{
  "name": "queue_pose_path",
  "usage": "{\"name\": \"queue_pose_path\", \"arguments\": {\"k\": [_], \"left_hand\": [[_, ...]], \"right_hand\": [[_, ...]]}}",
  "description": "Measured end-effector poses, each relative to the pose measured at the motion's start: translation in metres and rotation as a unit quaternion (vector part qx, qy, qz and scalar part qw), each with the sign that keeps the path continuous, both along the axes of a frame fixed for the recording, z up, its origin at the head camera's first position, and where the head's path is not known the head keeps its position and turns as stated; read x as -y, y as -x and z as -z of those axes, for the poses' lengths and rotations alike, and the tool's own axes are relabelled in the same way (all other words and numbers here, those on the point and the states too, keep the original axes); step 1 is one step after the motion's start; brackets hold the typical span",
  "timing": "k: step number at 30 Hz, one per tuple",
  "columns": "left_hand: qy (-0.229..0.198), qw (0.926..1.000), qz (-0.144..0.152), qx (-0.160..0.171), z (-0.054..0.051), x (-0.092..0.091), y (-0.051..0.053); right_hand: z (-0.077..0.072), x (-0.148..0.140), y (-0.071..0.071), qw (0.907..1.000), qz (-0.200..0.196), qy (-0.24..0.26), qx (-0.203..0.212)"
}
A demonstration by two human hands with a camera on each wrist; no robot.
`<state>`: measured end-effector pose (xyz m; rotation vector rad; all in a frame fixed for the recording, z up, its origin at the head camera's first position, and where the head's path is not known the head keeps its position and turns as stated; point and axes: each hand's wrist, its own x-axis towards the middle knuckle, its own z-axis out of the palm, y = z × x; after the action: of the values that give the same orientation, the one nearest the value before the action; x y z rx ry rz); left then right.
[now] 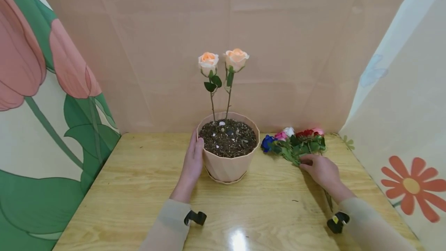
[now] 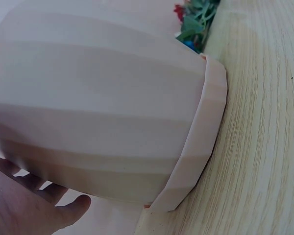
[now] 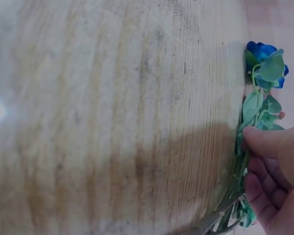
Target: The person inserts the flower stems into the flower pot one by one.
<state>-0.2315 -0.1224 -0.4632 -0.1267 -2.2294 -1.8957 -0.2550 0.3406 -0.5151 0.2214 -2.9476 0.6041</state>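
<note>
A pale pink flowerpot [image 1: 228, 167] of dark soil [image 1: 228, 138] stands on a matching saucer [image 2: 202, 142], with two peach roses [image 1: 208, 63] upright in it. Against the pot's left side rests my left hand [image 1: 191, 158], its fingers fairly straight along the wall and some hidden behind it. To the right, several artificial flowers lie bunched on the table, among them a blue rose [image 3: 261, 51]. My right hand [image 1: 322, 171] pinches a green stem [image 3: 255, 115] below the blue rose between thumb and curled fingers, and other stems run beneath the hand.
The wooden table [image 1: 139, 189] meets a pinkish backdrop [image 1: 156, 49] just behind the pot. A red flower [image 1: 304, 133] and a white one [image 1: 288, 131] lie at the back of the bunch. Printed flower panels flank both sides.
</note>
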Motion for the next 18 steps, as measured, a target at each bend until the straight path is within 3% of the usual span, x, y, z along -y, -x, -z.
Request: {"name": "queue_pose_path", "arguments": {"k": [9,18], "left_hand": [[0.001,1.0,0.001,-0.003,0.0,-0.001,0.001],[-0.002,1.0,0.002,-0.001,0.002,0.0,0.0]], "right_hand": [[-0.007,0.001,-0.004,0.9996,0.003,0.026,-0.012],[-0.032,0.008,-0.006,0.9961,0.018,0.084,-0.02]]}}
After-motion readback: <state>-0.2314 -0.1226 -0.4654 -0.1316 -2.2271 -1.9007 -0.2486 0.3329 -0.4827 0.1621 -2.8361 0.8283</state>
